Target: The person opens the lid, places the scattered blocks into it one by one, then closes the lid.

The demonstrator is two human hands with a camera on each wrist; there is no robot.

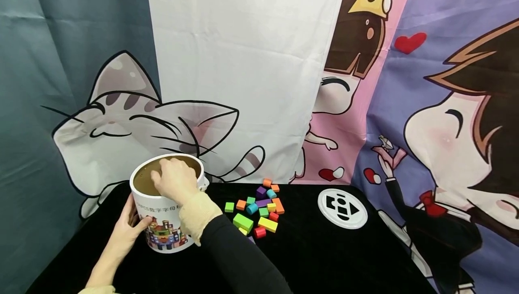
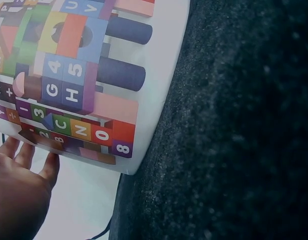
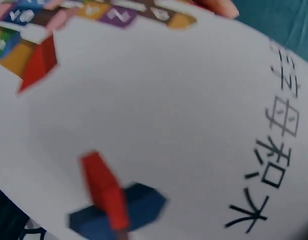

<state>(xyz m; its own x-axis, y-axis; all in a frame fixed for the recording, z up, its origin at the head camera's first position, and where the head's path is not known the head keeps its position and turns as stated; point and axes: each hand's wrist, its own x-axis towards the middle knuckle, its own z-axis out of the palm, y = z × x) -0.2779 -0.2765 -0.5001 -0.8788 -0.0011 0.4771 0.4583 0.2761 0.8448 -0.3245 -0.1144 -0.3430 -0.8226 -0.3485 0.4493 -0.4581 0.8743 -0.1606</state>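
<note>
A white, round bucket (image 1: 159, 204) with printed blocks and characters on its side stands at the left of the black table. My left hand (image 1: 129, 227) holds its left side, the thumb across the printed front. In the left wrist view, the fingertips of this hand (image 2: 23, 185) rest against the bucket wall (image 2: 161, 80). Over the rim reaches my right hand (image 1: 177, 180), its fingers down inside the bucket and hidden by the wall. Whether they hold anything, I cannot tell. The right wrist view shows only the bucket's printed outside (image 3: 143, 95) and a bit of a finger.
Right of the bucket lies a loose group of small coloured blocks, among them a green block (image 1: 243, 222), a yellow block (image 1: 268, 225) and a red cylinder (image 1: 260, 232). Farther right, a white round lid (image 1: 322, 204) with shaped holes lies flat. Cartoon-printed cloth (image 1: 251, 59) hangs behind the table.
</note>
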